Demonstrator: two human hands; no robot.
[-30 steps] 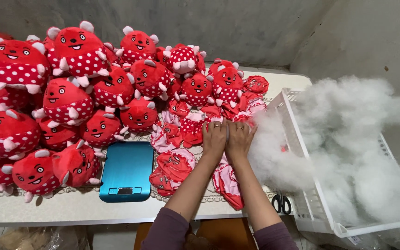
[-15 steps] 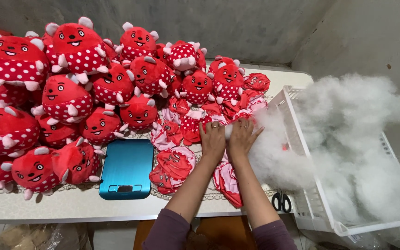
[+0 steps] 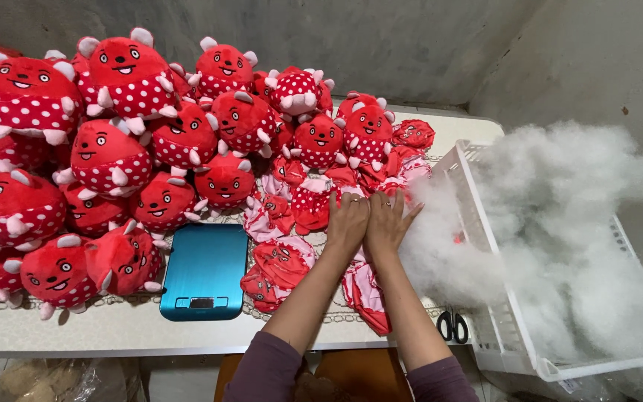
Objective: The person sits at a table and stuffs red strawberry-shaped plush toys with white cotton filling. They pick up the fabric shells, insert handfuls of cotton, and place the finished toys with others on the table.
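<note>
My left hand [image 3: 347, 223] and my right hand [image 3: 388, 221] lie side by side, palms down and thumbs tucked under, on a flat red-and-white toy skin [image 3: 314, 202] in the middle of the table. Both hands grip it; the part under the palms is hidden. My right hand's fingertips touch the white fibre stuffing [image 3: 440, 246] that spills out of a tipped white basket [image 3: 478, 216]. More unstuffed red skins [image 3: 280, 262] and a pink one [image 3: 366, 294] lie under my forearms.
Several stuffed red toys with white-dotted bellies [image 3: 113, 74] are piled across the left and back of the table. A blue kitchen scale [image 3: 204, 272] sits near the front edge. Black-handled scissors [image 3: 452, 326] lie beside the basket. A grey wall [image 3: 411, 45] stands behind.
Both hands stay pressed together at the same spot. My right hand's fingers have spread slightly toward the stuffing.
</note>
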